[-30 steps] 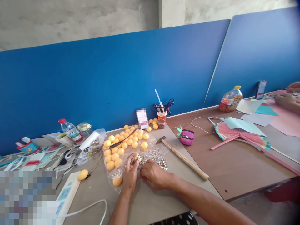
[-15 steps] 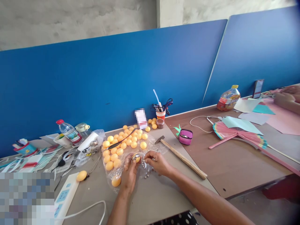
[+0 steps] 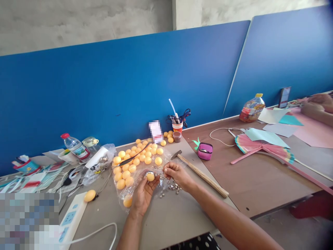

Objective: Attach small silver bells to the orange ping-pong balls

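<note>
My left hand (image 3: 143, 197) holds an orange ball (image 3: 150, 177) between thumb and fingers, palm turned up. Shiny silver bits cover the ball's upper edge. To its right, my right hand (image 3: 179, 175) is pinched at the fingertips, just above a clear plastic bag. Whatever sits in that pinch is too small to make out. Below and around the right hand lie several small shiny metal pieces (image 3: 173, 187), some on the plastic and some on the table. More orange balls (image 3: 135, 152) rest on the clear bag (image 3: 124, 194) beyond my hands, with a black strap lying across them.
A hammer (image 3: 203, 175) lies right of my hands, near a purple pouch (image 3: 205, 151). A power strip (image 3: 73, 215) and white cable are at left. Behind stand a pen cup (image 3: 177, 127) and bottles. Another person's arm (image 3: 318, 107) rests at far right beside paper fans.
My right hand has moved slightly up and away from the ball, uncovering more metal pieces. My left hand has opened out a little, showing more of the ball.
</note>
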The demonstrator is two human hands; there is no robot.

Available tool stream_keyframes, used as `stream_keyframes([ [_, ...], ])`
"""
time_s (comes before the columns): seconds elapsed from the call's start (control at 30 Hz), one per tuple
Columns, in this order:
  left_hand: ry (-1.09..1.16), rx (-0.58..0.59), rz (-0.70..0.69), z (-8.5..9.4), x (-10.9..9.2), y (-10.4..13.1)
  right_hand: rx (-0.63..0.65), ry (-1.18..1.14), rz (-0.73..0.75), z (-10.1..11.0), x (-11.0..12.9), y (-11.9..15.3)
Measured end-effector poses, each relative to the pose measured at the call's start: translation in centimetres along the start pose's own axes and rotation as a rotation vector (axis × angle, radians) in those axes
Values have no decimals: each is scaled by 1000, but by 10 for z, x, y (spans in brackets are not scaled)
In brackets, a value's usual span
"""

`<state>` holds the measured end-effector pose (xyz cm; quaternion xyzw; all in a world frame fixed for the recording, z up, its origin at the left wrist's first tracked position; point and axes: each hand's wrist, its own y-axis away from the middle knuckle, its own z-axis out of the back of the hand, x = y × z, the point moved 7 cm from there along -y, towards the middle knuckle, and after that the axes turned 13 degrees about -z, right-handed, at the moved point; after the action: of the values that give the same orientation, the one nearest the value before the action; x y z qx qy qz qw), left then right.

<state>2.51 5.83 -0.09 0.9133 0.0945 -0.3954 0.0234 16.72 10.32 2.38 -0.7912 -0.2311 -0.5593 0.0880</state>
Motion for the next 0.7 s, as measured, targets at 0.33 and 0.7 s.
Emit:
stream_keyframes([
  [0.33,-16,-16,61,2,2,-2,69,-227,-88,2,-4,-3],
  [0.7,-42,-42,44,3,3,-1,131,-284,-164,-3,-8,-1],
])
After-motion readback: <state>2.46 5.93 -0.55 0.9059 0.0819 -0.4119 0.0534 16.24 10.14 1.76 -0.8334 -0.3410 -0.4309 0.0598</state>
